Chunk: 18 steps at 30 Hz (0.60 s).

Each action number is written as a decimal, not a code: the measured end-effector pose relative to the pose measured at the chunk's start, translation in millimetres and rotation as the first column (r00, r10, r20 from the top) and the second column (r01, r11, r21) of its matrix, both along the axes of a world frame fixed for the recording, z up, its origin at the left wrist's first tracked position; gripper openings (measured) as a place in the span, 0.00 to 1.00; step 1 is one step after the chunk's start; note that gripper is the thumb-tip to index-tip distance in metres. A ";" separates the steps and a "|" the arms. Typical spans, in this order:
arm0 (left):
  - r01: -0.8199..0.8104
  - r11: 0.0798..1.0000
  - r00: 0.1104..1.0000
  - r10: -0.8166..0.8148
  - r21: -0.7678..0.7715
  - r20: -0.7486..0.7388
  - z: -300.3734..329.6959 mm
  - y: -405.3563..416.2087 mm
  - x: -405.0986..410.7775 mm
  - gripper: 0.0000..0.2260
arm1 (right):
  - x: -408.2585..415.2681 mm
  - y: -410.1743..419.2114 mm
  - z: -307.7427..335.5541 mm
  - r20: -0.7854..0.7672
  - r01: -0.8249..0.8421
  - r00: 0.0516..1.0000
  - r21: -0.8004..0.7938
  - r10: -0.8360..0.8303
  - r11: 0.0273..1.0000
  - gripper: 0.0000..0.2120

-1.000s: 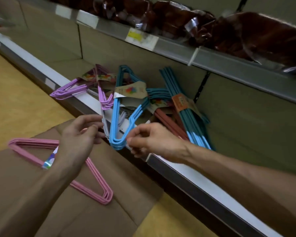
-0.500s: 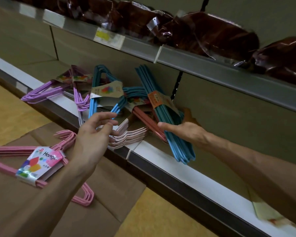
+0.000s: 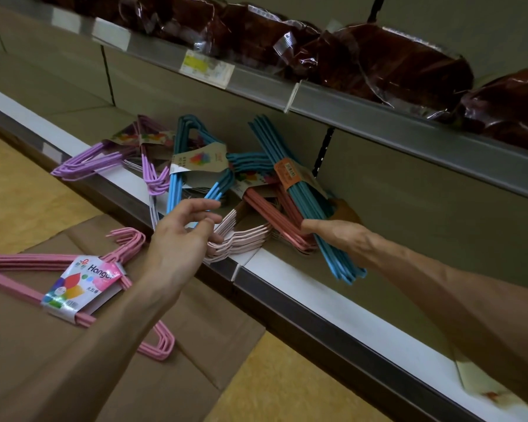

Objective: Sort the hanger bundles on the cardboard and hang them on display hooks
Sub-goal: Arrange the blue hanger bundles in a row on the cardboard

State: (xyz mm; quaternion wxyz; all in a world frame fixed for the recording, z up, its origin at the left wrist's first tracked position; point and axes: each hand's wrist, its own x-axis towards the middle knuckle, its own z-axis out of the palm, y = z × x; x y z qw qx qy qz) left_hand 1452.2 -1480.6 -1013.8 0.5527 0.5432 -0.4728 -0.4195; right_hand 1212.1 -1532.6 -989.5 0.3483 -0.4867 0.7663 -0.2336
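Fingers [image 3: 206, 205] of the left hand [image 3: 177, 239] are spreading loosely, slightly curved and gripping nothing; their tips are hovering just above the pale pink hanger bundle [image 3: 241, 237], and contact cannot be confirmed. That bundle is lying at the front lip of the lower shelf [image 3: 342, 303], directly beyond the fingertips. Behind the left wrist, a bright pink hanger bundle [image 3: 58, 269] with a printed label is resting on the cardboard [image 3: 195, 345] spread on the floor.

Right hand [image 3: 336, 231] is reaching onto the shelf, its fingers going under the blue hanger bundle [image 3: 311, 205] and out of sight; whether they are curling round it cannot be told. Immediately left of this hand a red hanger bundle [image 3: 265, 208] is lying against the blue one. Further left of the left fingers, a light blue bundle [image 3: 177, 181] and purple bundles [image 3: 95, 161] are lying on the same shelf. Above, dark wrapped packages [image 3: 393, 59] are sitting on the upper shelf.
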 end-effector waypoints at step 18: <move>0.022 0.999 0.999 -0.021 -0.031 0.027 16.1 14.4 10.3 0.10 | 1.4 31.6 15.2 -0.377 -0.023 0.926 -0.142 -0.032 0.990 0.15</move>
